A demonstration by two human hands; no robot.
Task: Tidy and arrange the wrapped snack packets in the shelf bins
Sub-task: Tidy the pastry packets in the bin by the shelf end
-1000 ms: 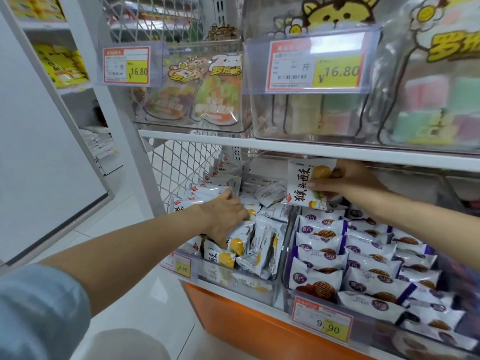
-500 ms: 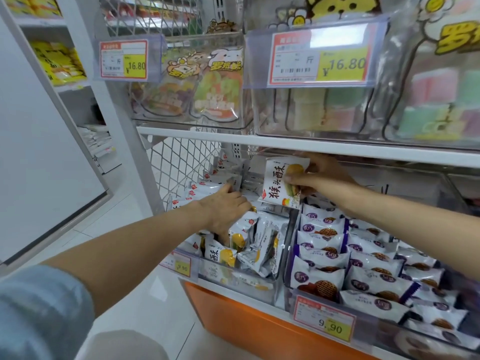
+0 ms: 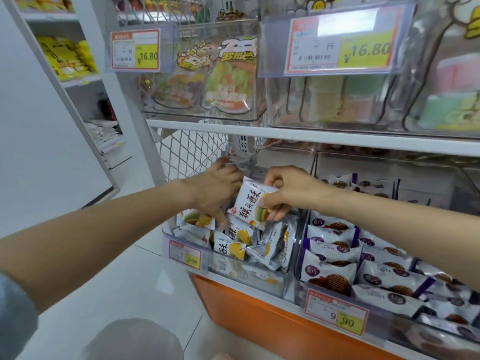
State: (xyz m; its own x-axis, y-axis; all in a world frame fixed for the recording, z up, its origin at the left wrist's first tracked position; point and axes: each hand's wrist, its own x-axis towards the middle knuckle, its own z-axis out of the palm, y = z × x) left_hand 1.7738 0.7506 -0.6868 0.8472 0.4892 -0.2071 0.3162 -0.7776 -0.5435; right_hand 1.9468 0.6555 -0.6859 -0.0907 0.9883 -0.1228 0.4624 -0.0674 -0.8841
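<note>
My right hand (image 3: 291, 192) pinches a white snack packet (image 3: 250, 203) with black characters and a yellow-green biscuit picture, held tilted above the left clear bin (image 3: 249, 275). That bin holds several jumbled packets of the same kind (image 3: 233, 242). My left hand (image 3: 217, 192) reaches palm down into the same bin, fingers spread over the packets at its back and left; whether it grips one is hidden. The right bin (image 3: 301, 289) holds rows of white and purple packets (image 3: 332, 271).
A white shelf board (image 3: 311, 137) runs close above the hands, carrying clear bins of colourful sweets with 16.80 price tags. A white mesh panel (image 3: 189, 152) closes the left end. Price tags reading 9.90 hang on the bin fronts. An orange base panel (image 3: 259, 315) lies below.
My right hand has carried the white packet leftward and down, from over the purple-packet bin to over the left bin. My left hand has shifted deeper towards the back of that bin.
</note>
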